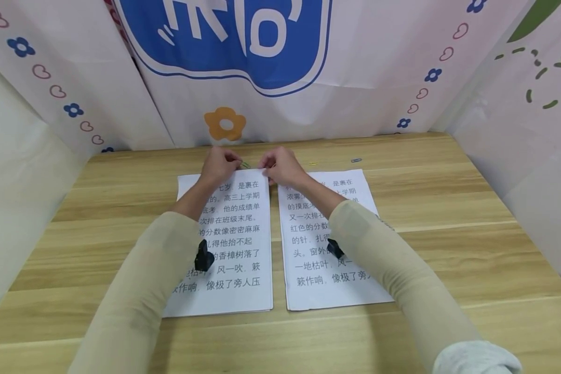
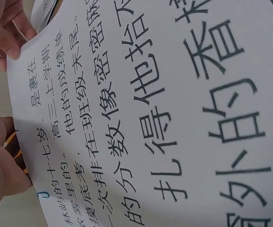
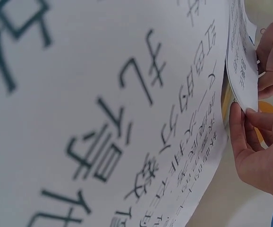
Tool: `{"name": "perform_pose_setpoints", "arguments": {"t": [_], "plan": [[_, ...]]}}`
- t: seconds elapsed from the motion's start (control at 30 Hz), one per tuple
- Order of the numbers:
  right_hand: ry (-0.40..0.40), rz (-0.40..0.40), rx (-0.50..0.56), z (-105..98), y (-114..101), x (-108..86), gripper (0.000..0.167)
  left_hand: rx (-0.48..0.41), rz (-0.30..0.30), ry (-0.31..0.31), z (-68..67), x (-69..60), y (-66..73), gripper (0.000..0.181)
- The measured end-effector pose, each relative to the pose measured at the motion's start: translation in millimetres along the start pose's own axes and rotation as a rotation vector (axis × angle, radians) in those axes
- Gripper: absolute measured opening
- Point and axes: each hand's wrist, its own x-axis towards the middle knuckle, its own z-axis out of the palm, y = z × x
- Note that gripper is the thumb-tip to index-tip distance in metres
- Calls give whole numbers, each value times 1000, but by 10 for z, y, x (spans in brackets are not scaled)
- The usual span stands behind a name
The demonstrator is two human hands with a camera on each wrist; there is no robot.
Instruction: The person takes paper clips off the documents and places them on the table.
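Two stacks of printed sheets lie side by side, the left stack (image 1: 234, 249) and the right stack (image 1: 308, 280). At the left stack's top edge my left hand (image 1: 220, 167) has thumb and fingers together, with a green paper clip (image 1: 245, 165) at their tips. My right hand (image 1: 282, 166) pinches that stack's top right corner, its thumb (image 3: 259, 118) and index finger on either side of the paper. A small blue clip (image 2: 43, 194) sits on the page's top edge, beside my left hand (image 2: 2, 158) in the left wrist view.
Beyond the right stack, a yellow paper clip (image 1: 313, 163) and a blue paper clip (image 1: 356, 160) lie on the wooden table (image 1: 449, 249). A printed cloth (image 1: 364, 98) hangs behind the far edge, and white sheets flank both sides.
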Motion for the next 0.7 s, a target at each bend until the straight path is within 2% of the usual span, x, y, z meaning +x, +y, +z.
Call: {"name": "perform_pose_setpoints", "arguments": {"t": [0.13,0.33,0.7], "plan": [[0,4,2,1,-4,-8,13,-8,-25,9,-1,19,-11,17],[-1,16,-11,-1,-24,-7,14,-2,-30,22,5,36,-17,17],[-6,36,-14,-8,-42,-11,14,85,-41,33,10,55,-27,17]]}}
